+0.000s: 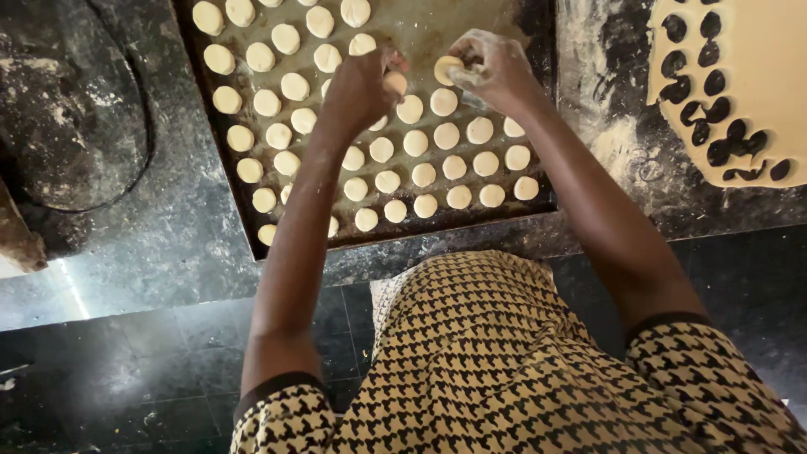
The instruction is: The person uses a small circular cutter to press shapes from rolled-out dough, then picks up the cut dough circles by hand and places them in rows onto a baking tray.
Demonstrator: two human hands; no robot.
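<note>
A dark baking tray [471, 220] lies on the black counter, filled with rows of several small pale dough rounds [424, 174]. My left hand [360, 87] reaches over the tray's middle and pinches a dough round [394, 82] at its fingertips, just above the rows. My right hand [494, 69], dusted with flour, hovers beside it over the tray and holds another dough round [446, 67] between its fingers. Both forearms stretch out from yellow-and-black houndstooth sleeves.
A rolled sheet of dough [756, 84] with several round holes cut out lies at the right on the floured counter [614, 126]. A floured dark area [67, 126] sits at left, with a wooden object [17, 235] at the left edge. Dark tiled floor [126, 378] below.
</note>
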